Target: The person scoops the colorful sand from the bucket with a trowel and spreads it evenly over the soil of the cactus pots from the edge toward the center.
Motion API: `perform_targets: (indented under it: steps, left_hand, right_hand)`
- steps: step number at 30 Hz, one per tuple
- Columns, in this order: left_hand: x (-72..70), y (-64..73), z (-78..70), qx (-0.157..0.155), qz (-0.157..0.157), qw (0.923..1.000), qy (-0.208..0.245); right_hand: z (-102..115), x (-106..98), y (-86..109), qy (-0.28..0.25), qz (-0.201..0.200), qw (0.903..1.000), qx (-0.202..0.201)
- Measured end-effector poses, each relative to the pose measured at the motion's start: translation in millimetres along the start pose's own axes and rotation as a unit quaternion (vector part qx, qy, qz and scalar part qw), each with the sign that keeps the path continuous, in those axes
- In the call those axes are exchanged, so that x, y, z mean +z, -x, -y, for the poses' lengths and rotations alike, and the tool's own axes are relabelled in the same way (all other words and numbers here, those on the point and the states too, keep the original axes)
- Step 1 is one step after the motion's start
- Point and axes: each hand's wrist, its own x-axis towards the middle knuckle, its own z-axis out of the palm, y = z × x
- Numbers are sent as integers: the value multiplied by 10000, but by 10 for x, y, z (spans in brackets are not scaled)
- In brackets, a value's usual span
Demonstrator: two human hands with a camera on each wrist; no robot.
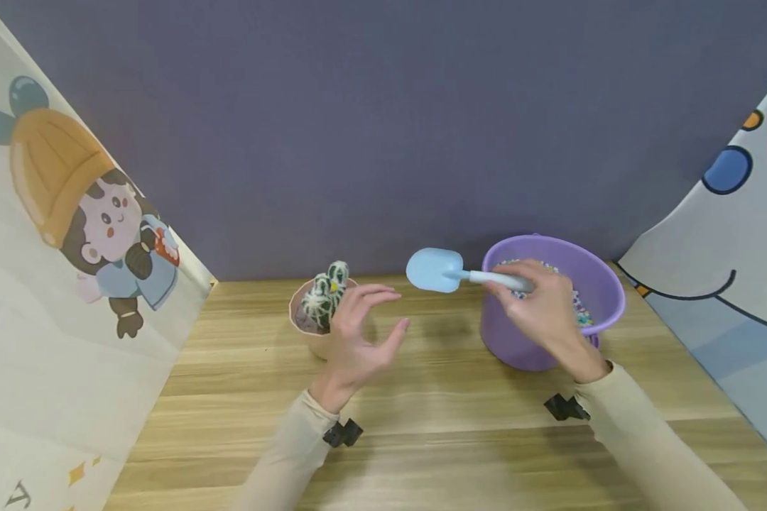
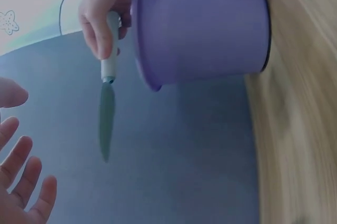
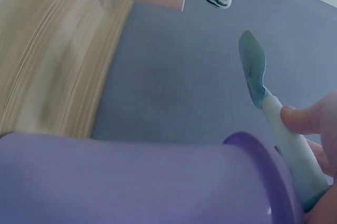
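Observation:
My right hand (image 1: 543, 309) grips the white handle of a small light-blue shovel (image 1: 436, 270) above the rim of a purple bucket (image 1: 518, 341). The shovel's blade points left, out past the bucket, and looks bare from above. Small multicoloured bits (image 1: 581, 310) lie inside the bucket, partly hidden by the hand. My left hand (image 1: 361, 337) holds nothing; its fingers and thumb are spread apart beside a pink pot (image 1: 300, 323). In the pot stands a green-and-white cactus (image 1: 319, 301) with a yellow spot, partly covered by the left hand in the head view.
Pot and bucket stand towards the back of a wooden table (image 1: 434, 440), near a dark grey-blue backdrop (image 1: 383, 142). A printed cartoon panel (image 1: 57, 341) rises on the left, another (image 1: 735, 262) on the right. Each wrist carries a small black mount.

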Motion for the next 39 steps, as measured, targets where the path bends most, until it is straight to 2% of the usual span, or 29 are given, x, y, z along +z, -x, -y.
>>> perform_targets:
  steps: [6,13,16,21,25,28,31,34,39]
  left_hand:
    - [217,-7,-24,-441,580,9973,28]
    - [450,-15,-25,-868,1219,9887,7]
    - [533,-35,-18,-949,1527,9837,-77]
    - [674,-121,0,-1024,1961,9750,-185]
    - [784,-126,58,-1062,2278,9673,-331]
    - [830,-95,112,-1167,2538,9588,-508]
    - [859,-92,118,-1449,2693,9502,-606]
    - [896,-152,54,-1706,2752,9448,-503]
    - [999,-268,-60,-1847,3081,9327,-319]
  right_hand:
    - [-67,-122,-8,-7,-395,9992,-105]
    - [-161,-259,39,-8,-446,9984,353]
    - [-222,-317,75,31,-548,9970,543]
    - [-325,-410,86,407,-774,9938,692]
    - [-391,-462,71,593,-898,9929,512]
    - [-436,-509,83,633,-927,9926,459]
    - [-496,-583,96,693,-832,9927,524]
    - [-551,-665,98,771,-583,9932,647]
    - [-576,-742,108,1064,-42,9895,972]
